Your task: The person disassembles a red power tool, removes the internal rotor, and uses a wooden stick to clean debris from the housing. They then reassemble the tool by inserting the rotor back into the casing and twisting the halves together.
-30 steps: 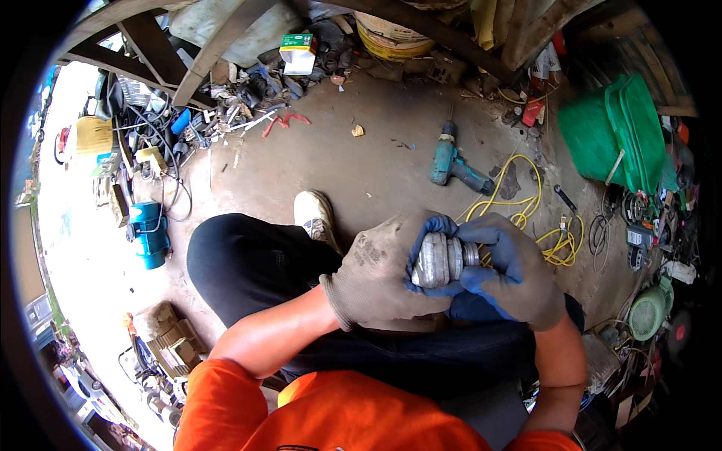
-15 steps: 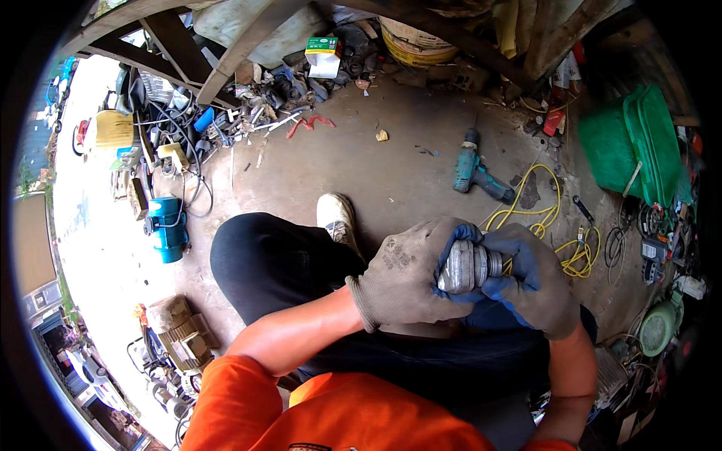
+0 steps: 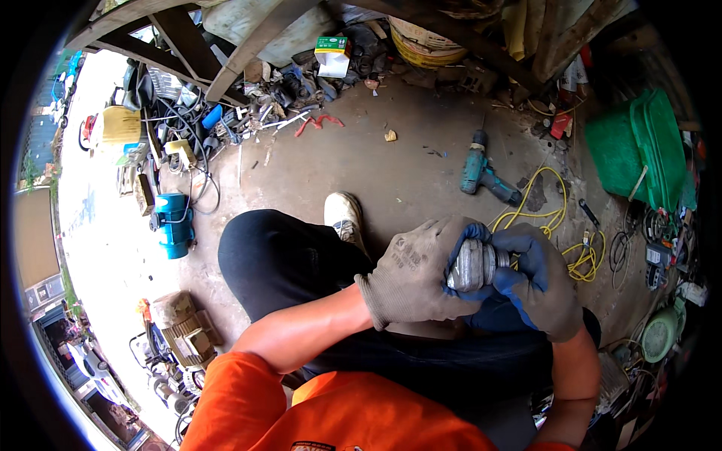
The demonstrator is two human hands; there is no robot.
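Note:
Both hands wear grey-brown gloves with blue palms and meet above my folded leg. My left hand (image 3: 421, 263) is wrapped round a silver-grey metal housing (image 3: 472, 267), a rounded, ribbed part that looks like the head of a power tool. On the housing's right end, a narrower ringed neck sits between the fingers of my right hand (image 3: 538, 274), which is closed on it. Some of the part is hidden by the gloves. Beyond the hands, a teal cordless drill (image 3: 485, 173) lies on the floor.
A yellow cord (image 3: 556, 214) coils right of my hands, near a green plastic bin (image 3: 632, 150). At left are a blue motor (image 3: 174, 225) and a brown finned motor (image 3: 184, 331). Scrap, a green-and-white box (image 3: 332, 56) and a bucket (image 3: 421, 41) line the far side under wooden beams.
The surroundings have shifted slightly rightward in the picture. Both hands keep hold of the metal housing, with only a small change in the right fingers round its neck.

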